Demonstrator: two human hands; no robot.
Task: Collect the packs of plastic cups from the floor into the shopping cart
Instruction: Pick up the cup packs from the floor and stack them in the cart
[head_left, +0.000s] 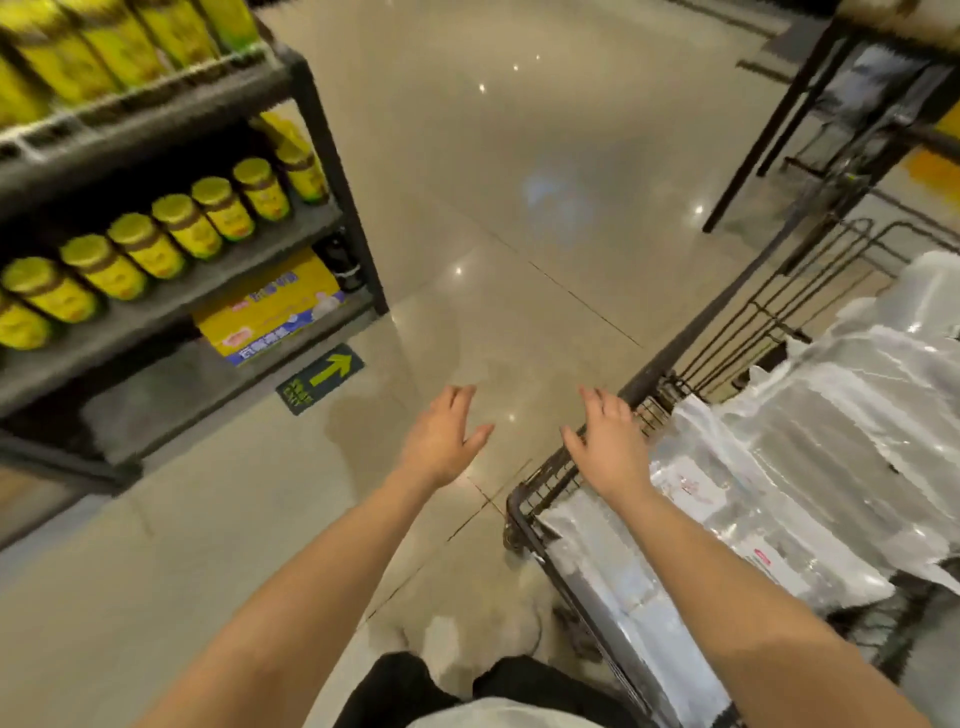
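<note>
Both hands extend forward at lower centre of the frame, fingers spread and holding nothing: the left hand (445, 435) over the tiled floor (519, 182), the right hand (608, 441) above the shopping cart (524, 512) rim. Packs of plastic cups (810, 447) fill the cart at right. Yellow canisters (171, 234) line the shelf (332, 156) at upper left.

From here I see even, warm indoor light, with small white glints of overhead lamps on the glossy beige tiled floor (519, 208). The yellow round tins (171, 234) on the dark metal shelf (322, 156) smear with motion blur, the edges bow, and glare whitens the clear plastic-wrapped packs (831, 415).
</note>
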